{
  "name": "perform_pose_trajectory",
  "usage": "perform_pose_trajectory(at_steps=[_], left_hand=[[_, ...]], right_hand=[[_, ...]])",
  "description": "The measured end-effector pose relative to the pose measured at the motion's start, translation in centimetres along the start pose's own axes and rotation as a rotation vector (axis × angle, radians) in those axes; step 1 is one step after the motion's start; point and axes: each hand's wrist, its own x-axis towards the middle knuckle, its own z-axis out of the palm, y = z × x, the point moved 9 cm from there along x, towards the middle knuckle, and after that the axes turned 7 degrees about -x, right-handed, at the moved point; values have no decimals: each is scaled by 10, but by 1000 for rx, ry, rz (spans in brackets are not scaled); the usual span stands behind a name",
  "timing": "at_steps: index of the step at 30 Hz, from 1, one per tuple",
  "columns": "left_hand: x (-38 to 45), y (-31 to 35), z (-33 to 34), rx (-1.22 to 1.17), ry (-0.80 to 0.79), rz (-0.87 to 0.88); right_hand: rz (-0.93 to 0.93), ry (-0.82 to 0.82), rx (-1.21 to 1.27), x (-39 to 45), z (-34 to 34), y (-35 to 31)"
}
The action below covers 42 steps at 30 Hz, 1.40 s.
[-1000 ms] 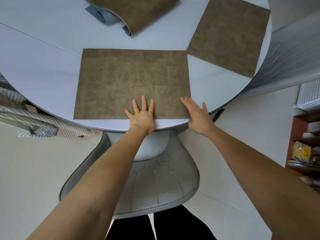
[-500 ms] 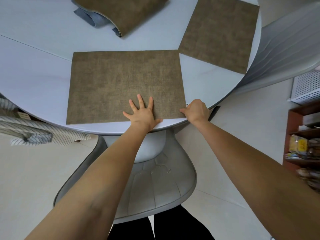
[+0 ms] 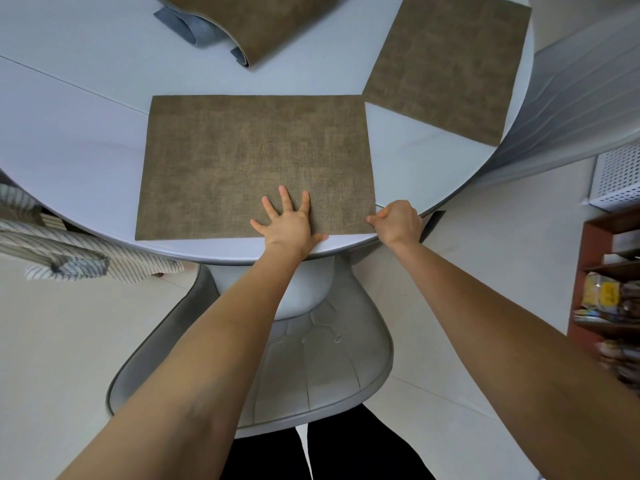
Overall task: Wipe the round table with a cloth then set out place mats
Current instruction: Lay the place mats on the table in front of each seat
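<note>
A brown woven place mat (image 3: 242, 157) lies flat on the round white table (image 3: 69, 133), close to the near edge. My left hand (image 3: 289, 225) presses flat on its near edge with fingers spread. At the mat's near right corner my right hand (image 3: 398, 221) has its fingers curled and pinches that corner. A second brown place mat (image 3: 450, 64) lies flat at the right side of the table. Further back, more brown mats (image 3: 252, 19) sit bent over a blue-grey cloth (image 3: 187, 26).
A grey chair (image 3: 311, 368) stands tucked under the table right in front of me. A striped cloth (image 3: 69, 251) hangs at the left, below the table edge. A red-brown shelf (image 3: 609, 289) with items stands at the right; a white perforated panel (image 3: 620, 178) is above it.
My right hand went from lying flat beside the mat to curling and pinching the mat's near right corner. The left hand stays pressed on the mat. The view shifted slightly.
</note>
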Motion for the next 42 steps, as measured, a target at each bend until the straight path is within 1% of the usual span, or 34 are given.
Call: perform_pose_trajectory(at_steps=[3, 4, 6, 7, 8, 9, 10, 11, 12, 13, 14, 15, 17, 19, 20, 21, 22, 23, 24, 25, 26, 27, 28, 29, 30, 31, 33, 35, 37, 42], left_hand=[[1, 1, 0, 7, 6, -2], [1, 1, 1, 12, 1, -3], [1, 1, 3, 41, -17, 1], [0, 2, 3, 69, -27, 14], [-2, 3, 1, 100, -32, 41], [-2, 3, -5, 127, -20, 80], [-3, 1, -14, 142, 11, 121], [-5, -8, -25, 148, 56, 146], [-6, -19, -35, 152, 103, 163], [-8, -36, -47, 165, 151, 162], [-8, -55, -55, 181, 182, 148], [-8, -77, -61, 198, 200, 116], [-8, -121, -72, 199, 187, 52], [-9, -158, -84, 207, 163, 36], [-8, -171, -85, 236, 138, 56], [-6, -183, -86, 251, 85, 88], [-8, -178, -77, 268, 21, 107], [-6, -182, -76, 249, -26, 126], [-6, -167, -70, 226, -64, 148], [-1, -181, -80, 212, -89, 181], [1, -184, -85, 205, -131, 214], [2, -167, -81, 221, -190, 232], [7, -184, -96, 247, -262, 273], [6, -196, -113, 279, -327, 299], [8, -199, -127, 281, -335, 315], [12, -216, -152, 315, -319, 334], [17, -230, -198, 313, -223, 384], [15, -248, -238, 342, -194, 420], [20, -260, -264, 371, -184, 448], [49, -251, -317, 367, -88, 512]], right_hand=[[-27, 12, -47, -1, -2, -1], [-61, 47, -99, -3, -5, -4], [-214, 203, -299, -15, -18, -21], [-339, 286, -381, -24, -22, -33], [-472, 310, -413, -33, -18, -44], [-583, 239, -426, -38, -6, -50], [-656, 115, -443, -41, 10, -53], [-679, -22, -490, -42, 28, -52], [-656, -117, -525, -41, 39, -46], [-621, -160, -541, -41, 44, -46], [-582, -159, -545, -40, 44, -47], [-542, -145, -562, -41, 41, -51], [-509, -64, -591, -43, 30, -75], [-592, 2, -512, -53, 26, -119], [-655, -12, -458, -62, 32, -142], [-698, -43, -455, -71, 45, -166], [-685, -122, -475, -71, 55, -167], [-632, -211, -509, -73, 73, -176], [-556, -306, -524, -69, 80, -166], [-464, -366, -535, -72, 99, -181], [-388, -393, -532, -71, 103, -188], [-362, -403, -559, -64, 88, -185], [-300, -417, -555, -70, 92, -207], [-252, -397, -550, -77, 90, -225], [-232, -359, -546, -83, 82, -239], [-210, -289, -489, -93, 83, -267], [-172, -170, -400, -106, 78, -304], [-178, -135, -332, -124, 88, -338], [-187, -70, -264, -133, 86, -361], [-98, 130, -49, -108, 38, -386]])
